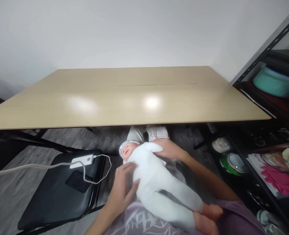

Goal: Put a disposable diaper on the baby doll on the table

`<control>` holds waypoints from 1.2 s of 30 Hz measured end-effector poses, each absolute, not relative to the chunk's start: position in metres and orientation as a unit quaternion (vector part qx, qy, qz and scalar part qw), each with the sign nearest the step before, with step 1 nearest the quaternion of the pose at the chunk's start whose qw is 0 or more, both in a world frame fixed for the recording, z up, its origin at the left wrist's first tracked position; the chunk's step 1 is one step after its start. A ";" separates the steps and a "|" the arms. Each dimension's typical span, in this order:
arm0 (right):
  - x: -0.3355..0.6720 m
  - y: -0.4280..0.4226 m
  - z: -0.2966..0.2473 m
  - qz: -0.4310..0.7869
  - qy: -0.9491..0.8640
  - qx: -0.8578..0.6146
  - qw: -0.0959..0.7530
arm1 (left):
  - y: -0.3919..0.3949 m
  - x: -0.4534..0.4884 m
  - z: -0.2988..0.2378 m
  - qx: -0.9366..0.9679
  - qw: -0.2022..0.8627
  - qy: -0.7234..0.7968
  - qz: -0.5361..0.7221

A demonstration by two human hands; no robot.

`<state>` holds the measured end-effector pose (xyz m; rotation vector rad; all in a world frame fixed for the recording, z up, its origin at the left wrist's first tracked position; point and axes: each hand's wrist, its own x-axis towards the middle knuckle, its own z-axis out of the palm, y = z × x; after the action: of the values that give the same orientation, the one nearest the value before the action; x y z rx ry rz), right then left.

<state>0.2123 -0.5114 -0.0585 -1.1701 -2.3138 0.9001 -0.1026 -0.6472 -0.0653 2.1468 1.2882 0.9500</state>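
A baby doll [154,173] in a white one-piece suit and a white headband with lettering lies face up across my lap. Its head points to the upper left, and its bare feet reach the lower right. My left hand [125,184] grips the doll's side, the thumb on its lower body and the fingers near its chest. Against the other side, by the doll's arm, my right hand [167,148] holds it, with some fingers hidden behind the white sleeve.
A light wooden table [144,107] stands ahead against a white wall. To the left, a black folding chair [56,199] bears a white power bank [82,161] with a cable and a dark phone [78,181]. Shelves on the right hold a green bowl [276,81] and a pink cloth [279,178].
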 end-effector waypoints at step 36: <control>0.333 -0.397 -0.011 0.078 -0.725 -0.622 0.284 | -0.341 -0.116 0.022 0.760 0.164 0.612 0.146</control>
<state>0.3329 -0.3971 -0.0107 -1.6637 -1.9405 0.2097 -0.1159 -0.3409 0.0224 2.1661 1.7445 0.4156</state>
